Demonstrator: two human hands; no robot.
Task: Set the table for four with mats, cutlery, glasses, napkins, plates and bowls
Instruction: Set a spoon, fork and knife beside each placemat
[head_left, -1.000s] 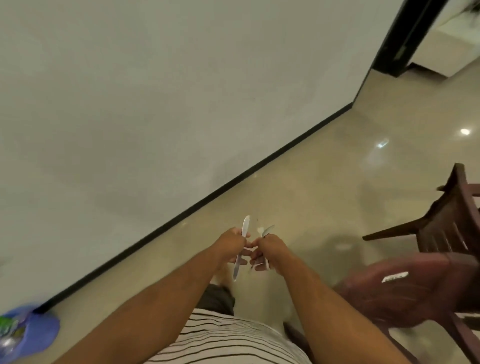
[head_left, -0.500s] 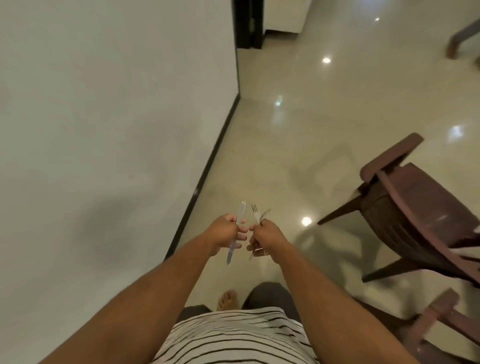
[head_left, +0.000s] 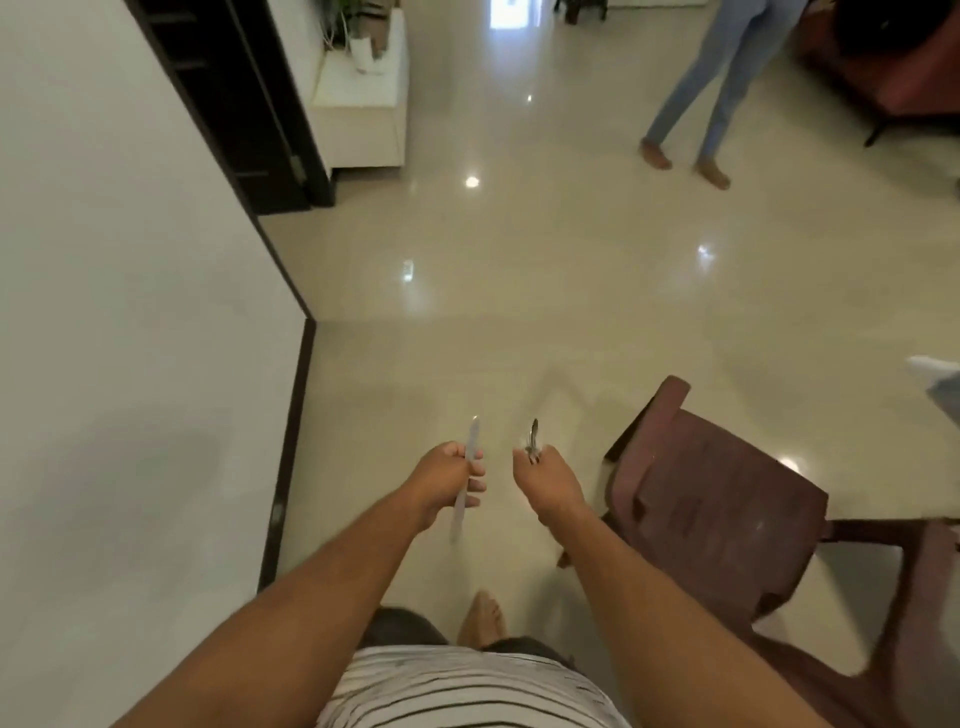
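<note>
Left hand (head_left: 448, 478) clenched round pale knife (head_left: 466, 478), blade tip up and forward, handle end below fist. Right hand (head_left: 545, 480) clenched round dark-looking cutlery (head_left: 533, 441), tips poking above fist; exact pieces too blurred to tell. Hands apart, held over glossy beige floor (head_left: 519, 291). Maroon chair (head_left: 717, 499) just right of right hand. Wall (head_left: 130, 338) at left. Another person's legs (head_left: 711, 88) far ahead.

Two hands side by side at centre, left hand (head_left: 448, 478) gripping a knife (head_left: 466, 478), right hand (head_left: 545, 480) gripping cutlery (head_left: 533, 441), chair (head_left: 717, 499) at three o'clock, wall (head_left: 130, 364) at nine, second person (head_left: 711, 88) at one.
</note>
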